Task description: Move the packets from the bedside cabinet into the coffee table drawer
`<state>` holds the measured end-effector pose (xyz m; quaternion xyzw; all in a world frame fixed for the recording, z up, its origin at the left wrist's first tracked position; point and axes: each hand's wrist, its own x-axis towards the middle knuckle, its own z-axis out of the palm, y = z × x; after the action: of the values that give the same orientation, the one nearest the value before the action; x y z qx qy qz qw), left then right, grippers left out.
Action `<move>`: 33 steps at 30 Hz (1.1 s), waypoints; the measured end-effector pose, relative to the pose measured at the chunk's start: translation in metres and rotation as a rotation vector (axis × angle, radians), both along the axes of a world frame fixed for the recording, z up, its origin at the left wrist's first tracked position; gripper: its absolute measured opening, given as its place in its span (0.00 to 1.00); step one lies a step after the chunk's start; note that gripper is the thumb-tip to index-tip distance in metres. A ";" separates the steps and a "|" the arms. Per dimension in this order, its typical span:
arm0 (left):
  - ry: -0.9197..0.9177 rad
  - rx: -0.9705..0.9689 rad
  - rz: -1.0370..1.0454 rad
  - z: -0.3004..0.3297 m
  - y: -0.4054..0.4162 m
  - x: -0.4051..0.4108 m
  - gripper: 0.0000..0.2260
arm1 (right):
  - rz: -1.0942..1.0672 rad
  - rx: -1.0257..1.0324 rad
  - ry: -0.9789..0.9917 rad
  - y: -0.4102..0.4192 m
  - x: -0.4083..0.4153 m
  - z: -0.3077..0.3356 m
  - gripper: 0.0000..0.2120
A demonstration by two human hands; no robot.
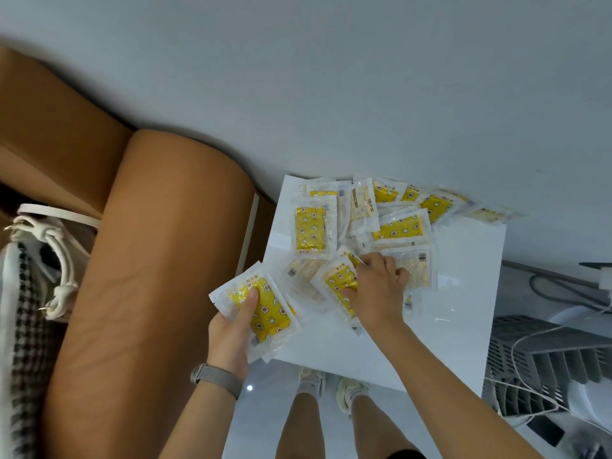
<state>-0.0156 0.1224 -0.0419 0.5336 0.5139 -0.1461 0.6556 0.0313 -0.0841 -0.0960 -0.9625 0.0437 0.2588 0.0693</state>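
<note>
While thumb-pinned, packet (265, 309) in left fingers (250, 301)

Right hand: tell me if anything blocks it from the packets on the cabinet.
Nothing visible does. The right hand is already pinching a yellow packet on the white cabinet top, while the left hand holds another packet.

One head-worn view looks steeply down, close over the white cabinet top (463, 326) against the wall.
</note>
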 end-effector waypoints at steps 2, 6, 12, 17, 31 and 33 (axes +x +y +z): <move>-0.012 0.013 0.003 0.006 0.007 -0.004 0.05 | -0.002 -0.008 -0.035 0.003 -0.005 0.002 0.15; -0.049 0.079 -0.042 0.031 0.021 -0.022 0.05 | -0.165 0.224 -0.056 -0.005 -0.009 0.017 0.10; -0.148 0.170 -0.171 0.100 0.014 -0.071 0.08 | -0.473 0.683 0.014 -0.044 -0.039 0.094 0.09; -0.236 0.165 0.055 0.200 -0.004 -0.120 0.07 | -0.601 1.061 0.201 -0.046 -0.066 0.213 0.15; -0.433 0.385 0.825 0.387 0.011 -0.370 0.08 | -0.002 1.347 0.529 0.104 -0.197 0.429 0.14; -0.430 0.413 0.927 0.393 0.022 -0.417 0.08 | 0.109 1.319 0.575 0.137 -0.233 0.438 0.14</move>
<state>-0.4326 0.1447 0.3516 0.3866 0.5676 0.3740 0.6232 -0.2021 0.0528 0.3418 -0.6148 -0.1531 0.4777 0.6086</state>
